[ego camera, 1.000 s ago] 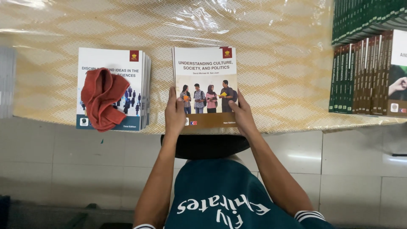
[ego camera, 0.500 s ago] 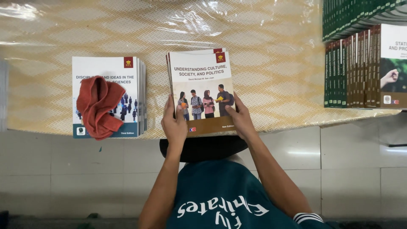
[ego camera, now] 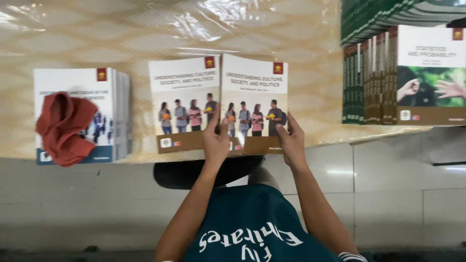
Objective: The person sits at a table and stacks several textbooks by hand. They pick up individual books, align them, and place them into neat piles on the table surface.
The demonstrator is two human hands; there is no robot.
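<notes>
I hold a white and brown textbook point(ego camera: 255, 97) with several people pictured on its cover. My left hand point(ego camera: 216, 140) grips its lower left corner and my right hand point(ego camera: 292, 143) grips its lower right edge. The book is lifted slightly and shifted to the right. An identical textbook point(ego camera: 182, 104) lies flat on the table just left of it, partly under the held book's edge.
A stack of white and blue books point(ego camera: 104, 114) with a red cloth point(ego camera: 63, 127) on top sits at the left. Stacks of green-spined books point(ego camera: 388, 73) stand at the right. The table point(ego camera: 145, 34) has a shiny beige patterned cover.
The top book has moved right off the pile, uncovering an identical copy beneath it. Both hands moved right with it. The view shifted right too.
</notes>
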